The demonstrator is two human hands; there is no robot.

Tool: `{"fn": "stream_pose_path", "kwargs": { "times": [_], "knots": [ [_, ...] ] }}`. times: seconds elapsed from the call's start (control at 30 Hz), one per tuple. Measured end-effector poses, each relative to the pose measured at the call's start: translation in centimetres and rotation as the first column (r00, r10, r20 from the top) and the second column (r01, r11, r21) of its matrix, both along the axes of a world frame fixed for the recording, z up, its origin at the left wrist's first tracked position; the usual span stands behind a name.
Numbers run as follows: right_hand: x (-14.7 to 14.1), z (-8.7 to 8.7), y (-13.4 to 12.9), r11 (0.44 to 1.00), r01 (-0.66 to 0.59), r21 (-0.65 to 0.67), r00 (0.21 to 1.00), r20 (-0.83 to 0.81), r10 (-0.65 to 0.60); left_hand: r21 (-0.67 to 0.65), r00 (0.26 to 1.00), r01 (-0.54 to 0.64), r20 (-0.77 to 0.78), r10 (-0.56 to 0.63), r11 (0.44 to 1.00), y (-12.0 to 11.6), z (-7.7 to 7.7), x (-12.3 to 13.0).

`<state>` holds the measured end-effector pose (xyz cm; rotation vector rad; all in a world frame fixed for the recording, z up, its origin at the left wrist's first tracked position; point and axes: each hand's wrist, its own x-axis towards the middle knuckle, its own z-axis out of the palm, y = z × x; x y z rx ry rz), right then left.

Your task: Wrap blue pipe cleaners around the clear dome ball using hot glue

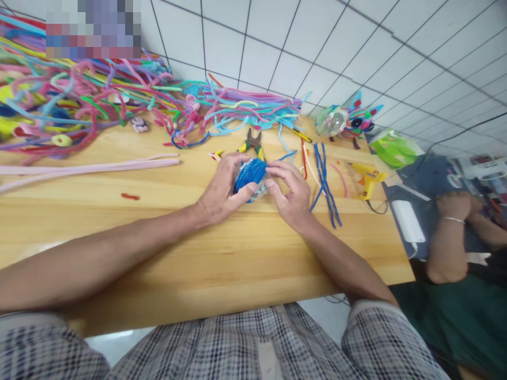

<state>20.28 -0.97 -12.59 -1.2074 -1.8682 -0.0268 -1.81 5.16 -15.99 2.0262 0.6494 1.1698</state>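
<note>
Over the middle of the table I hold a clear plastic ball [250,177], partly covered with rows of blue pipe cleaner. My left hand [224,190] wraps its left side, with the thumb across the front. At the right edge, the bent fingers and thumb of my right hand [291,190] grip the ball where the blue rows end. A short blue strand [288,155] shows just behind my right fingers; whether it joins the ball I cannot tell. Pliers [254,140] with yellow-green handles lie right behind the ball. Loose blue pipe cleaners [325,184] rest beside my right hand.
Colourful pipe cleaners [253,108] pile along the back and left. Pale pink strips [91,168] lie at left. A yellow glue gun [368,179] and a decorated clear ball figure [348,121] stand right. Beyond the table edge are a white power strip [407,220] and another person's arms [451,232].
</note>
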Motion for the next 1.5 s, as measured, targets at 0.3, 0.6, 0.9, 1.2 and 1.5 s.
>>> {"fn": "stream_pose_path", "kwargs": {
  "times": [0.3, 0.6, 0.9, 1.2, 1.5],
  "knots": [
    [0.0, 0.2, -0.2, 1.0, -0.029, -0.01, 1.0, -0.007, 0.029, 0.118, 0.995, -0.062, -0.074, 0.071, 0.991, 0.1, 0.1, -0.3],
    [-0.2, 0.2, -0.4, 0.999, -0.03, 0.029, 0.998, 0.059, 0.029, -0.032, 0.999, 0.028, 0.022, -0.027, 0.999, 0.1, -0.2, 0.2],
    [-0.3, 0.4, -0.7, 0.993, -0.113, 0.028, 0.991, 0.081, 0.111, 0.133, 0.994, 0.005, -0.113, 0.01, 0.991, 0.8, 1.9, -0.3],
    [0.3, 0.4, -0.4, 0.996, -0.082, -0.037, 0.994, 0.075, 0.084, 0.012, 0.996, 0.003, -0.088, -0.002, 1.0, 0.2, 2.1, -0.5],
    [0.0, 0.2, -0.4, 0.995, -0.101, -0.016, 0.994, 0.04, 0.101, 0.132, 0.995, -0.036, -0.087, 0.048, 0.991, -0.2, 1.5, -0.4]
  ]
}}
